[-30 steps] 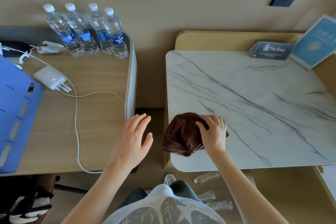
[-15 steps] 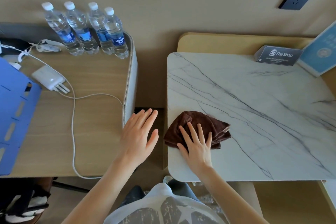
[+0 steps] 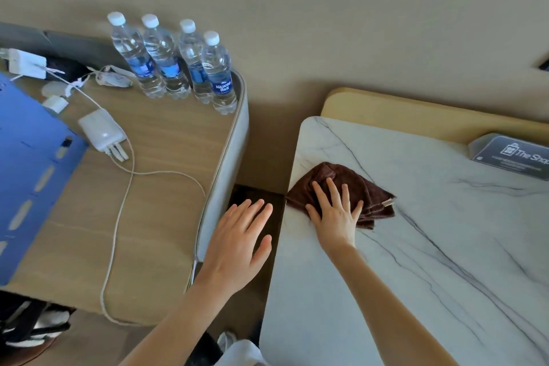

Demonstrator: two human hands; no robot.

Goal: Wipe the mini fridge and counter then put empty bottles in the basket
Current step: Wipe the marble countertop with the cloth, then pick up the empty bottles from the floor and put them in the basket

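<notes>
The right hand (image 3: 335,217) lies flat, fingers spread wide, pressing on a crumpled dark brown cloth (image 3: 353,187) on the white marble counter top with grey veins (image 3: 416,246). The cloth sits near the counter's left edge, and one corner of it reaches that edge. The left hand (image 3: 237,246) is at 9 o'clock from the right one, open with fingers loosely spread, and holds nothing; it hovers over the dark gap between the counter and the light wooden desk with a grey padded rim (image 3: 166,217). I cannot tell if it touches the rim.

At 11 o'clock from the cloth, four clear plastic water bottles with white caps and blue labels (image 3: 175,62) stand upright in a row by the wall. At 9 o'clock lie a white charger (image 3: 101,132) with its white cable (image 3: 118,217) and a blue perforated plastic sheet (image 3: 32,175).

At 3 o'clock a dark card sign (image 3: 514,154) is cut off by the frame. The small items at the far left of the desk are hard to make out.
</notes>
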